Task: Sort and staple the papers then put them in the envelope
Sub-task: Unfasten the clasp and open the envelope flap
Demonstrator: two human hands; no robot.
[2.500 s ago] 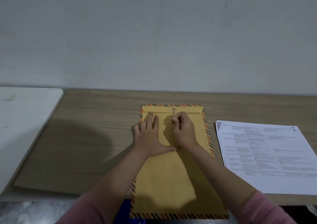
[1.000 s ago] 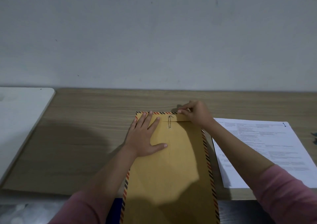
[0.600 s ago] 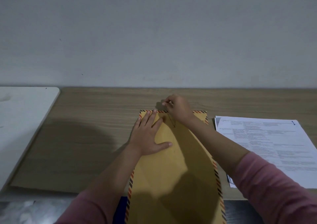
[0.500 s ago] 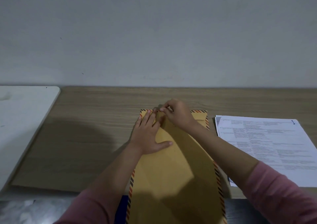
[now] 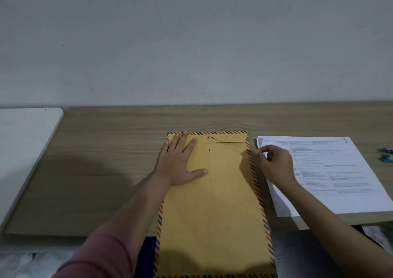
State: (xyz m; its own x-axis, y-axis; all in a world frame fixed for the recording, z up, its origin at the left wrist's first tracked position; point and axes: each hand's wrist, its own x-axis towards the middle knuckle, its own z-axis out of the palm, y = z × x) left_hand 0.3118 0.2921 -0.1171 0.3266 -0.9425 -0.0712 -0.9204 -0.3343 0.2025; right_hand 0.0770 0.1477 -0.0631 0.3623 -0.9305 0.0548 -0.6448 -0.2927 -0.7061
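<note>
A brown envelope (image 5: pixel 214 209) with a striped border lies lengthwise on the wooden table (image 5: pixel 106 160), its near end hanging over the front edge. My left hand (image 5: pixel 180 165) rests flat on its upper left part, fingers spread. Two small round buttons (image 5: pixel 209 143) sit near the flap, and a thin string runs from the upper one to the right. My right hand (image 5: pixel 274 165) hovers just past the envelope's right edge, thumb and forefinger pinched on the string's end. A stack of printed papers (image 5: pixel 331 175) lies to the right, partly under my right wrist.
A small blue object (image 5: pixel 386 155) lies at the far right edge, partly cut off. A white board (image 5: pixel 25 150) covers the table's left end. Something dark blue (image 5: pixel 148 254) shows below the table edge beside the envelope. A plain wall rises behind.
My right hand left the flap's buttons and moved right, past the envelope's edge, drawing the string off the lower button. My left hand stayed flat on the envelope.
</note>
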